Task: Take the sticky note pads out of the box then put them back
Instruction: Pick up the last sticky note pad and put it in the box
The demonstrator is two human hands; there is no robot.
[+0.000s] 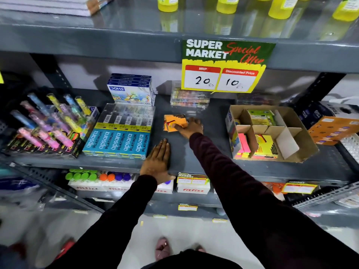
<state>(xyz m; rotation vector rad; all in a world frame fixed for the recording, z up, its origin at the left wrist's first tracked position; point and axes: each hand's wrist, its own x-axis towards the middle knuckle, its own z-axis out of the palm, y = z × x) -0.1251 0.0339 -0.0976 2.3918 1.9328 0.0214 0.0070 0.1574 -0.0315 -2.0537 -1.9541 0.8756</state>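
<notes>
Right hand (191,127) rests fingers on loosely stacked orange sticky note pads (174,122) on the shelf (194,152), grip unclear; left hand (157,160) flat, released; a careless lift could scatter the stack.

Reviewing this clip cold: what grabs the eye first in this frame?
The green and yellow offer sign hanging from the upper shelf edge, handwritten 20 and 10. Below it, the right hand rests on orange sticky note pads lying on the bare grey shelf, while the left hand lies flat near the shelf's front edge. At right sits the divided cardboard box, pads inside.
</notes>
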